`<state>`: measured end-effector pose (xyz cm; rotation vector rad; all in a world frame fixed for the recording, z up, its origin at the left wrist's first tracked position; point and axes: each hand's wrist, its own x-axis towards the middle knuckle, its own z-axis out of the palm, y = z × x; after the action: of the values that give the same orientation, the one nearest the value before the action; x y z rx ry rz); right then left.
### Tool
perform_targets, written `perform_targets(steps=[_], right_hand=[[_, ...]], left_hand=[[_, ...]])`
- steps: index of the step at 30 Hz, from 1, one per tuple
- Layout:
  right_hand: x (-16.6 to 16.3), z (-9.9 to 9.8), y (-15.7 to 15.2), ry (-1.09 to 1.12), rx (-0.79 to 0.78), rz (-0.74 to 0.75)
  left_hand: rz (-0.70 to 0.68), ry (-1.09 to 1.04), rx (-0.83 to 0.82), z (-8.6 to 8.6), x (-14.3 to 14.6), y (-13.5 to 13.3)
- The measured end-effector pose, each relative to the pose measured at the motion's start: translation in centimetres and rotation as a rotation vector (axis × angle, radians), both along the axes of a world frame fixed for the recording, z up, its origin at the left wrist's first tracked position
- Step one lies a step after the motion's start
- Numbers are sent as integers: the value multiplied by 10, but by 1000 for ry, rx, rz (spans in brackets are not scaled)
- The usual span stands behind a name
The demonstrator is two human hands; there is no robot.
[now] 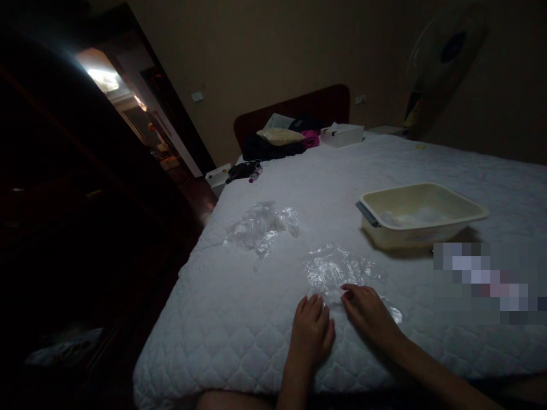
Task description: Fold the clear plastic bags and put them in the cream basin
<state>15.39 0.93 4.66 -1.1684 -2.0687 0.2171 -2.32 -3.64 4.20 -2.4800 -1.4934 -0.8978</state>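
Lying crinkled on the bed [239, 324], the nearer clear plastic [329, 266] looks light, limp and slippery, best pinched by its near edge, where the right hand's [371, 310] grip is unclear and the left hand's [311, 329] looks released.

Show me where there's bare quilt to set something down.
Bare quilt shows left of the left hand, this side of the farther plastic, and between the cream tub and white box beside the pink cloth. Crowded: around the right hand and nearer plastic.
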Motion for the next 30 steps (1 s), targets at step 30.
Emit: perform_targets(steps=[30], right_hand=[[17,21,13,-147,119,184]], left_hand=[[-64,9,137,-8,7,-3]])
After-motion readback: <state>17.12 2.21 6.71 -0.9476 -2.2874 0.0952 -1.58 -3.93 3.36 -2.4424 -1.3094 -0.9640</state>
